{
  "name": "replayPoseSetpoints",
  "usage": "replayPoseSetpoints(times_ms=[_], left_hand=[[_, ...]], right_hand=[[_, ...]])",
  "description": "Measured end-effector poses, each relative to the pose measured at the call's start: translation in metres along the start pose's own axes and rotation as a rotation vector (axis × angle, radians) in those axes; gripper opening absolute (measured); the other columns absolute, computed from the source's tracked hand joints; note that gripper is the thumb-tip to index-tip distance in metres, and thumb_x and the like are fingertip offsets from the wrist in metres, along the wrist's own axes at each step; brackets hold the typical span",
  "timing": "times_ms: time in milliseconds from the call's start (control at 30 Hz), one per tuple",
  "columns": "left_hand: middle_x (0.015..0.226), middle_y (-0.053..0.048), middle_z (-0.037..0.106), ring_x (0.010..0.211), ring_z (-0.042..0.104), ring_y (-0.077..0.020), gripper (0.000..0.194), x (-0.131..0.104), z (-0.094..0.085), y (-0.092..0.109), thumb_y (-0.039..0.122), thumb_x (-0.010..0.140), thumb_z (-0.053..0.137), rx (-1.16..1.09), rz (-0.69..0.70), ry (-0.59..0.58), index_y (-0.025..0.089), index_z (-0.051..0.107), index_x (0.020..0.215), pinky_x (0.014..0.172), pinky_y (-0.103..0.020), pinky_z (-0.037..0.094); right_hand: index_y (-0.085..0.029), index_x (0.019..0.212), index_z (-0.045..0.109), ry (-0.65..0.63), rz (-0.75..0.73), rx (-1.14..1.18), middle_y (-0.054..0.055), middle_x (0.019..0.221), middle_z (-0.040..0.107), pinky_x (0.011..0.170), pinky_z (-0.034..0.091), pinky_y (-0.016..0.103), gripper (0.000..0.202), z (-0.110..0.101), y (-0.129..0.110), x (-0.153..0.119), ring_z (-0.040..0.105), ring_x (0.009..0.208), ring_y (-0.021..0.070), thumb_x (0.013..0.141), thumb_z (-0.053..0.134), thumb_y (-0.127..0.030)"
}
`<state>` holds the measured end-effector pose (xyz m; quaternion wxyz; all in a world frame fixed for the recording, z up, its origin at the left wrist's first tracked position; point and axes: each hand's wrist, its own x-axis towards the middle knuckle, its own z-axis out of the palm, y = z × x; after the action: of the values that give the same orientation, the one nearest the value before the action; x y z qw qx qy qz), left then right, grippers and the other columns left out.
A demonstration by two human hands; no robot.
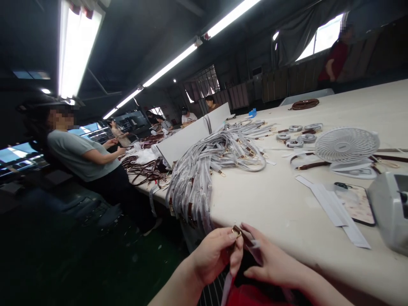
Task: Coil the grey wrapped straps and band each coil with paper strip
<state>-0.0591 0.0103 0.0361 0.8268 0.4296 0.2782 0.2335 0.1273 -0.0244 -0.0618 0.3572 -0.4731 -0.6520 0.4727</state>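
Note:
My left hand pinches a brown strap near its end, by a small gold-coloured metal ring or buckle. Clear plastic wrap covers part of this strap. Close by on the right, my right hand has its fingers stretched out and its thumb apart, against or just beside the wrapped part; firm contact is hard to make out. Both hands are at the table's near edge, above my lap. Beyond them a large heap of plastic-wrapped straps with gold-coloured clasps hangs over the edge.
On the white table are a white fan, a phone, paper strips, coiled straps and a grey machine. A white board stands behind the heap. A co-worker stands at the left.

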Motion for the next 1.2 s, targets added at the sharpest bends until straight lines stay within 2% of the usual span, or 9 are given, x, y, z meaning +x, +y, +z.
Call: replayPoseSetpoints(times_ms=[100, 200, 367, 567, 667, 767, 933, 1033, 1200], left_hand=[[0.047, 0.004, 0.046, 0.032, 0.040, -0.0072, 0.024, -0.008, 0.012, 0.012, 0.031, 0.089, 0.052, -0.061, -0.027, -0.074, 0.012, 0.059, 0.077, 0.035, -0.018, 0.035], [0.047, 0.006, 0.044, 0.033, 0.037, -0.0052, 0.025, -0.010, 0.015, 0.027, 0.030, 0.093, 0.050, -0.131, 0.047, 0.002, 0.012, 0.058, 0.077, 0.036, -0.016, 0.036], [0.056, 0.003, 0.052, 0.045, 0.053, -0.0056, 0.022, -0.001, 0.015, 0.047, 0.023, 0.097, 0.044, -0.307, 0.229, 0.227, 0.012, 0.059, 0.084, 0.046, -0.013, 0.045], [0.074, -0.004, 0.070, 0.066, 0.069, -0.0111, 0.018, 0.021, 0.011, 0.051, 0.022, 0.096, 0.048, -0.342, 0.446, 0.491, 0.012, 0.062, 0.092, 0.068, -0.022, 0.056], [0.092, -0.009, 0.074, 0.089, 0.071, -0.0189, 0.022, 0.035, 0.000, 0.040, 0.033, 0.093, 0.054, -0.102, 0.661, 0.539, 0.014, 0.062, 0.099, 0.088, -0.035, 0.056], [0.111, -0.012, 0.071, 0.110, 0.064, -0.0246, 0.028, 0.042, -0.011, 0.019, 0.035, 0.095, 0.047, 0.479, 0.772, 0.531, 0.017, 0.063, 0.111, 0.103, -0.044, 0.046], [0.112, -0.023, 0.066, 0.106, 0.062, -0.0333, 0.041, 0.029, -0.015, -0.013, 0.019, 0.092, 0.036, 1.443, 0.607, 0.154, 0.010, 0.059, 0.125, 0.094, -0.048, 0.047], [0.093, -0.023, 0.066, 0.086, 0.063, -0.0337, 0.035, 0.019, -0.009, -0.021, 0.020, 0.089, 0.040, 1.641, 0.577, 0.090, 0.006, 0.062, 0.112, 0.077, -0.045, 0.048], [0.074, -0.012, 0.063, 0.066, 0.055, -0.0232, 0.026, 0.015, 0.000, -0.022, 0.036, 0.093, 0.046, 1.583, 0.524, 0.217, 0.018, 0.064, 0.086, 0.063, -0.034, 0.035]], right_hand=[[-0.017, 0.118, 0.057, -0.016, -0.080, 0.167, 0.009, 0.099, 0.070, 0.084, 0.053, 0.037, 0.044, 0.012, -0.006, 0.010, 0.065, 0.089, 0.0233, 0.088, 0.057, -0.049], [-0.017, 0.084, 0.059, -0.080, -0.026, 0.252, -0.006, 0.050, 0.047, 0.048, 0.039, 0.024, 0.042, 0.018, -0.013, 0.014, 0.043, 0.045, 0.0106, 0.094, 0.043, -0.055], [-0.017, 0.083, 0.058, -0.152, 0.070, 0.341, -0.007, 0.053, 0.047, 0.044, 0.033, 0.020, 0.033, 0.019, -0.017, 0.009, 0.043, 0.045, 0.0089, 0.088, 0.059, -0.050], [-0.018, 0.081, 0.052, -0.184, 0.078, 0.422, -0.007, 0.053, 0.044, 0.041, 0.027, 0.018, 0.041, 0.018, -0.023, 0.001, 0.038, 0.044, 0.0074, 0.088, 0.056, -0.058], [-0.017, 0.080, 0.053, -0.213, 0.077, 0.423, -0.006, 0.055, 0.045, 0.041, 0.028, 0.018, 0.044, 0.017, -0.032, -0.003, 0.039, 0.046, 0.0076, 0.089, 0.052, -0.060], [-0.018, 0.079, 0.052, -0.220, 0.027, 0.469, -0.006, 0.060, 0.046, 0.043, 0.031, 0.018, 0.042, 0.008, -0.043, -0.008, 0.040, 0.047, 0.0070, 0.085, 0.060, -0.058], [-0.017, 0.081, 0.057, -0.053, 0.049, 0.450, -0.004, 0.059, 0.048, 0.046, 0.035, 0.020, 0.043, -0.031, -0.054, -0.016, 0.045, 0.050, 0.0105, 0.078, 0.067, -0.058], [-0.015, 0.074, 0.060, 0.069, 0.022, 0.459, -0.004, 0.059, 0.046, 0.049, 0.033, 0.020, 0.040, -0.050, -0.055, -0.018, 0.043, 0.054, 0.0102, 0.076, 0.071, -0.054], [-0.015, 0.073, 0.059, 0.051, 0.096, 0.499, -0.006, 0.057, 0.044, 0.047, 0.029, 0.021, 0.038, -0.058, -0.050, -0.017, 0.031, 0.049, 0.0074, 0.075, 0.072, -0.051]])
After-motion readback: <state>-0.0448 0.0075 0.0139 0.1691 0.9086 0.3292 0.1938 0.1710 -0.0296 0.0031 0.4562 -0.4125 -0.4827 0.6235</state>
